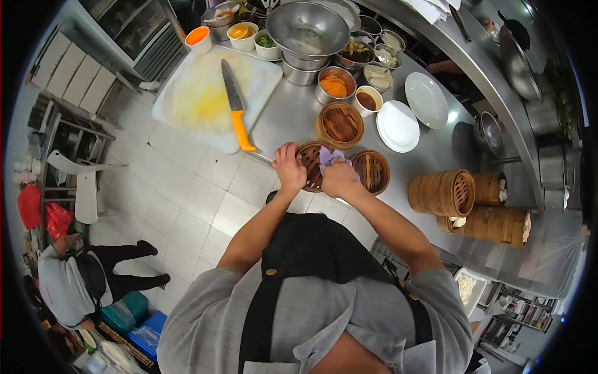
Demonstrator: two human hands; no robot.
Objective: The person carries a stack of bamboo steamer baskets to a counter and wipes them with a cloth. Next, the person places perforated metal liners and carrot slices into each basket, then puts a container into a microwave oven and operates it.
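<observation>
Centre of the frame, and the person's right hand (341, 179) has its fingers clenched around a crumpled purple cloth (326, 159), right over a round brown bamboo steamer basket (313, 179) with slats! The left hand (289, 168) meets that basket's left rim, fingers bent; whether they grip, one cannot tell. Upper left, an orange-handled steel knife (237, 116) lies on a white cutting board (180, 87).

Single head-worn camera, facing forward and steeply down; wide view, curved dark edges. Wearer's grey shirt (311, 299) nearest, across bottom; left hand (290, 167) and right hand (340, 181) around mid-frame; stainless-steel counter (280, 115) beyond; tiled floor (193, 181) left, another person (68, 280) farther off.
</observation>
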